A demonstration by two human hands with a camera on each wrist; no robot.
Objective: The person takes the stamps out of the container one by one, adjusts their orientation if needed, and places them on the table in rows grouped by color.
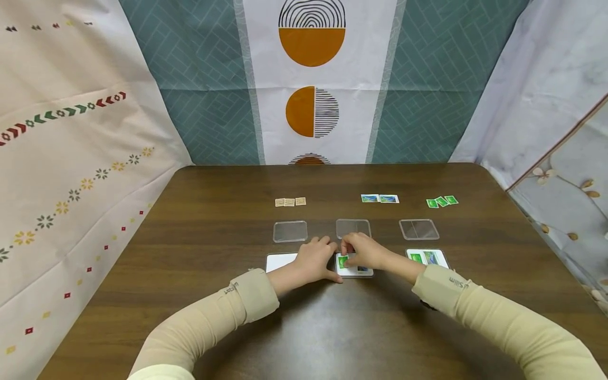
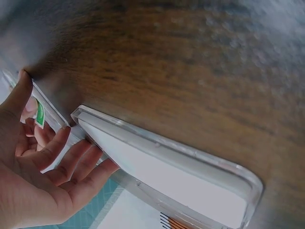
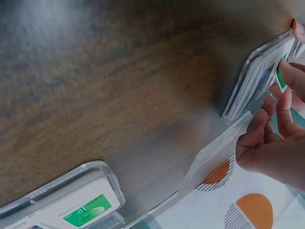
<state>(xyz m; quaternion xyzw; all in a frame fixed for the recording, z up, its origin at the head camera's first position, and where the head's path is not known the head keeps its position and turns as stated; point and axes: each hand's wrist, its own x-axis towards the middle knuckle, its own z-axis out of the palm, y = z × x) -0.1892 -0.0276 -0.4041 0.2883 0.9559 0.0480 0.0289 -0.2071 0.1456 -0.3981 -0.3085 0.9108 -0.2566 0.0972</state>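
My right hand [image 1: 364, 252] pinches a small green stamp [image 1: 343, 261] between thumb and index finger, over the white card in the middle clear plastic case [image 1: 351, 273]. In the right wrist view, that stamp [image 3: 281, 76] stands tilted above the card; whether it touches the card, I cannot tell. A blue picture stamp [image 1: 363, 268] lies on the card's right part. At the case's left edge my left hand [image 1: 313, 261] rests with spread fingers, thumb at the near corner and index finger by the far one. Beside it lies a case with a blank white card [image 2: 157, 167], partly hidden by the hand.
On the right, another case [image 1: 434, 258] has a green and a blue stamp on its card. Clear lids [image 1: 290, 231] lie in a row behind the cases. Farther back are tan stamps [image 1: 290, 202], blue stamps [image 1: 380, 198] and green stamps [image 1: 442, 201].
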